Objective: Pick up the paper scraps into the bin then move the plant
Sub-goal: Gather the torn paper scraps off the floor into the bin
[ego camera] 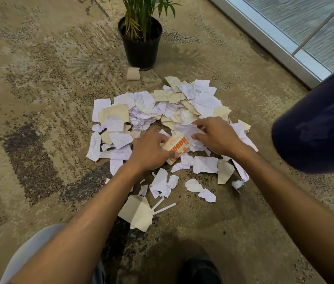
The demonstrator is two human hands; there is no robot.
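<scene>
A wide pile of white and tan paper scraps [162, 111] lies on the carpet in front of me. My left hand [149, 150] grips a crumpled scrap with orange print [177, 145] at the pile's near side. My right hand [217, 134] pinches white scraps [186, 130] just right of it, fingers curled into the paper. A potted plant [141, 37] in a black pot stands beyond the pile. A dark blue bin [318, 128] is at the right, close to my right arm.
A tan folded piece [137, 213] and two white strips [163, 208] lie nearer me. A small tan scrap [133, 73] sits by the pot. A metal-framed glass wall [285, 31] runs along the upper right. My shoe [199, 269] and knee [36, 249] show at the bottom.
</scene>
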